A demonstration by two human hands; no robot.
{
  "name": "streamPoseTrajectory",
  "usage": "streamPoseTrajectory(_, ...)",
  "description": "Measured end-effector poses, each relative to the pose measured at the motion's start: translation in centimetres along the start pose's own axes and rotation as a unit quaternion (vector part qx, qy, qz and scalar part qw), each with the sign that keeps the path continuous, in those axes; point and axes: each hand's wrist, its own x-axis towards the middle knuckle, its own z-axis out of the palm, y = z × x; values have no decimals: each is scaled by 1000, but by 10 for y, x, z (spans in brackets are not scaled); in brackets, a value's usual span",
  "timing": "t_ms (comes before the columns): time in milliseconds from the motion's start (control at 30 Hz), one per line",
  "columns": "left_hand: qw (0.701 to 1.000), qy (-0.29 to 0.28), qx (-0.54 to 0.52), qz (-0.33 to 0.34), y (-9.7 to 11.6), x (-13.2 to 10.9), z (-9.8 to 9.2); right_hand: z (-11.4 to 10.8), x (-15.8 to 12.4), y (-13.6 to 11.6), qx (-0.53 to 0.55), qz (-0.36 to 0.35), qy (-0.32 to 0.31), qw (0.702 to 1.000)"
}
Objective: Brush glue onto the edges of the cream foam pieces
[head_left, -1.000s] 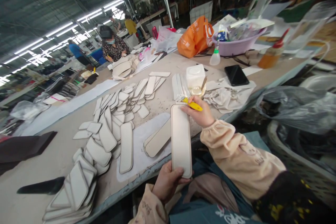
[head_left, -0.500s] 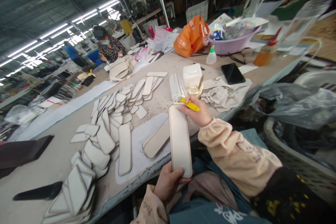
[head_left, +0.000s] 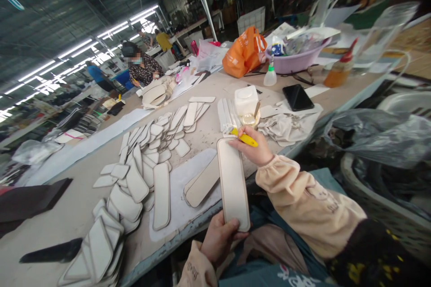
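Note:
My left hand [head_left: 218, 240] grips the near end of a long cream-coloured panel with rounded corners [head_left: 233, 184], held out over the table's front edge. My right hand [head_left: 253, 149] is closed on a yellow-handled brush [head_left: 245, 138] whose tip rests at the panel's far end. Just beyond stand a white tub [head_left: 246, 99] and a small dish of glue [head_left: 250, 119]. A short stack of similar panels [head_left: 202, 183] lies on a white sheet [head_left: 182, 197] beside the held panel.
Several cream pieces [head_left: 148, 152] are spread and stacked across the table's left half. A black phone [head_left: 298, 97], grey fabric pieces [head_left: 289, 126], an orange bag [head_left: 243, 54], a purple basin [head_left: 296, 59] and squeeze bottles sit further back. Another person [head_left: 143, 68] works at the far end.
The panel and both hands keep their pose; the brush has shifted slightly along the panel's far end. The view has moved a little.

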Motion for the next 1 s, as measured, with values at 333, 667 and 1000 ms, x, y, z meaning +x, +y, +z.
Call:
streamPoseTrajectory(333, 998, -10, -43, 45, 17, 2, 8, 1, 0, 0, 55, 9, -14, 998)
streamPoseTrajectory(667, 991, 105, 1, 79, 19, 19, 10, -4, -2, -9, 39, -11, -26, 999)
streamPoseTrajectory(1000, 990, 70, -11, 119, 36, 21, 19, -4, -3, -14, 54, -3, -20, 998)
